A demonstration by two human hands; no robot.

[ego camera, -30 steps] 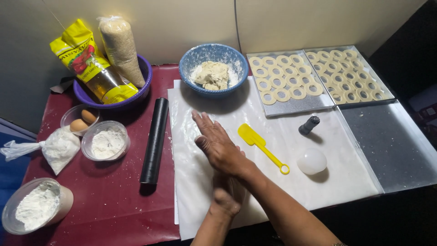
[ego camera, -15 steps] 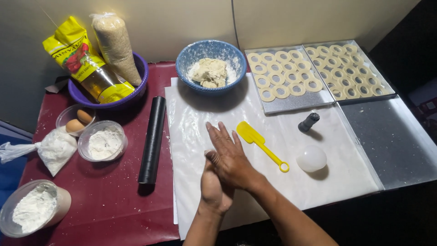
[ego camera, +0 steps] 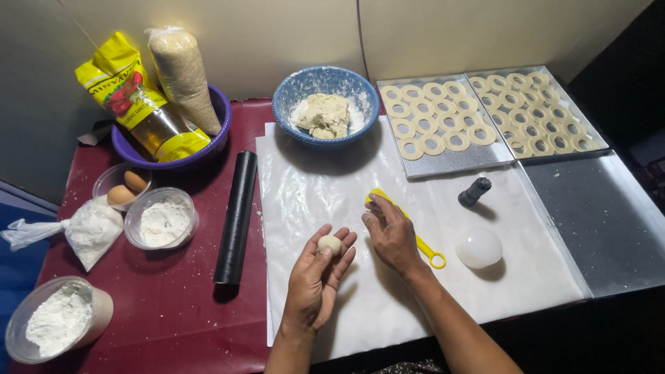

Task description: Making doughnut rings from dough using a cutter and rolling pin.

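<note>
Left hand [ego camera: 315,277]: palm up above the floured white paper sheet [ego camera: 305,187], fingers loosely curled, cradling a small pale round dough ball [ego camera: 329,244] on the fingers near the tips. Cupped around the ball, not clenched.

Right hand [ego camera: 391,232]: palm down just beside the left, fingers bent, lying over the handle of a yellow plastic tool with a ring end [ego camera: 433,257]. Cannot tell whether gripping the handle or only resting on it.

Surroundings: blue speckled bowl [ego camera: 287,104] with a pale dough lump [ego camera: 324,114] at the far edge of the sheet; black cylindrical rolling pin [ego camera: 235,216] along the left edge; small black cutter [ego camera: 474,192] and white translucent dome [ego camera: 479,247] to the right; metal baking tray [ego camera: 443,163] with pale dough rings [ego camera: 433,118] beyond.

Recommended handling for shaping, as judged from the pose:
- Centre the ball in the palm before rolling; near the fingertips, likely to slip off.
- Apply light, even pressure with a flat upper palm, in small circles.
- Check the surface for cracks or seams; re-roll if found.
- Work over the sheet to catch any drop.
</note>
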